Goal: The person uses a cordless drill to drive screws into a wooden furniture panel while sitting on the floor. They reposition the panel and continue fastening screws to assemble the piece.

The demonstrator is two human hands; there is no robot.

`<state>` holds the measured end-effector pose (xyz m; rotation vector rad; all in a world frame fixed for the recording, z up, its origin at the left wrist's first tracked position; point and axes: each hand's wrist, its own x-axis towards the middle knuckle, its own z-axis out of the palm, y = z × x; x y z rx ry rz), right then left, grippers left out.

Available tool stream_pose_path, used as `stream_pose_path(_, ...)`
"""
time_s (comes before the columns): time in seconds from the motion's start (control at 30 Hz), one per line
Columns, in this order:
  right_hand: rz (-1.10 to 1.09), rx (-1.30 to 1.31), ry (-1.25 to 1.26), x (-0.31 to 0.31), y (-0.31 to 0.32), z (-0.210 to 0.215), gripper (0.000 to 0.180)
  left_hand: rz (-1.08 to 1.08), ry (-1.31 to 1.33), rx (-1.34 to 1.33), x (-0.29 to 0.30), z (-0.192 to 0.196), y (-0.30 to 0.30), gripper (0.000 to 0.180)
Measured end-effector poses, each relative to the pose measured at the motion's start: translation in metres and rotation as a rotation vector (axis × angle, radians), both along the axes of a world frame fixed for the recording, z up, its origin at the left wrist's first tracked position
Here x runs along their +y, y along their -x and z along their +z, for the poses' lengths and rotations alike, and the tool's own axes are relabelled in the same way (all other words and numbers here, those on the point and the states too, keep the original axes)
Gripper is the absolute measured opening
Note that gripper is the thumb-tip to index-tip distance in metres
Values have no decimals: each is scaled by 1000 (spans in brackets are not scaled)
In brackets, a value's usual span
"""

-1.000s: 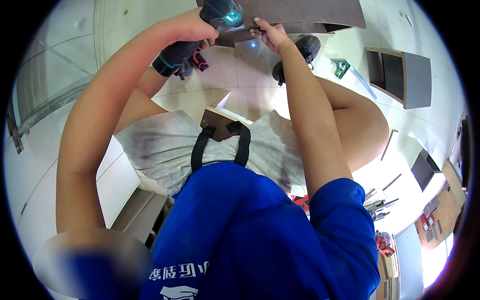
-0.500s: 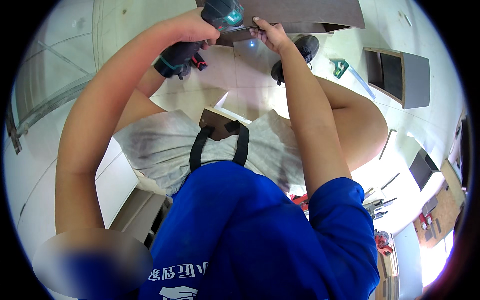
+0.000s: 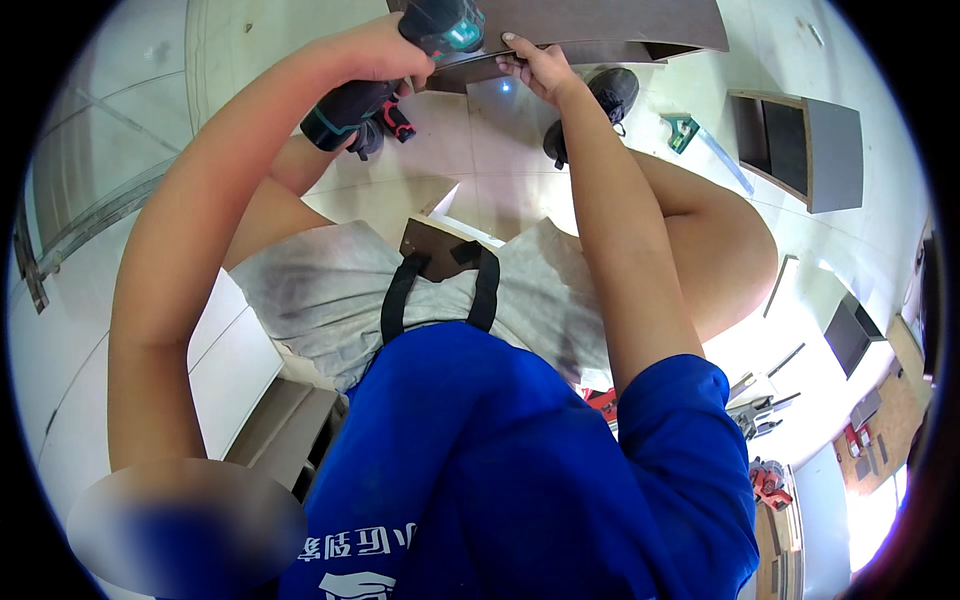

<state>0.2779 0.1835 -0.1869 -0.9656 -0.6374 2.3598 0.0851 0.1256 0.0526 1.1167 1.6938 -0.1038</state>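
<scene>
My left hand (image 3: pixel 392 52) is wrapped round the grip of a black and teal cordless drill (image 3: pixel 345 116), its head over the near edge of a dark brown cabinet panel (image 3: pixel 620 22). The drill's tip and whatever it meets are hidden. My right hand (image 3: pixel 538 70) pinches that same near edge a little to the right of the drill, thumb on top and fingers curled beneath. The panel belongs to a low box-like piece with a gap showing along its right side, lying on the floor in front of me.
A dark shoe (image 3: pixel 612 95) is close beside the panel. A red and black tool (image 3: pixel 398 120) lies by my other foot. To the right are a green-headed square with a steel blade (image 3: pixel 683 133) and an open grey box (image 3: pixel 832 155). A metal frame (image 3: pixel 90 222) lies left.
The drill and my left hand have shifted very slightly left. My right hand keeps its hold on the panel edge.
</scene>
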Motion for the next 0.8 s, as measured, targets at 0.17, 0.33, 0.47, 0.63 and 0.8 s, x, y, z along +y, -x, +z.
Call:
stream_pose_path(0.17,-2,-24,32,-4,3,-2,34,24,20,-9,-3,-6,4,19)
stream_pose_path(0.33,-9,7,16,0,0,-6,36,0,-24,-8,-3,-5,3,17)
stream_pose_path(0.47,-2,2,-5,-2,2,-7,40,0,-22,-54,-1,-5,5,19)
stream_pose_path(0.63,29,91,-38,-4,-9,-4,45,-27,-23,-56,1,-2,8,21)
stream_pose_path(0.8,64,-192,-207,2,-23,-11,35,-3,28,-63,5,-9,12,19)
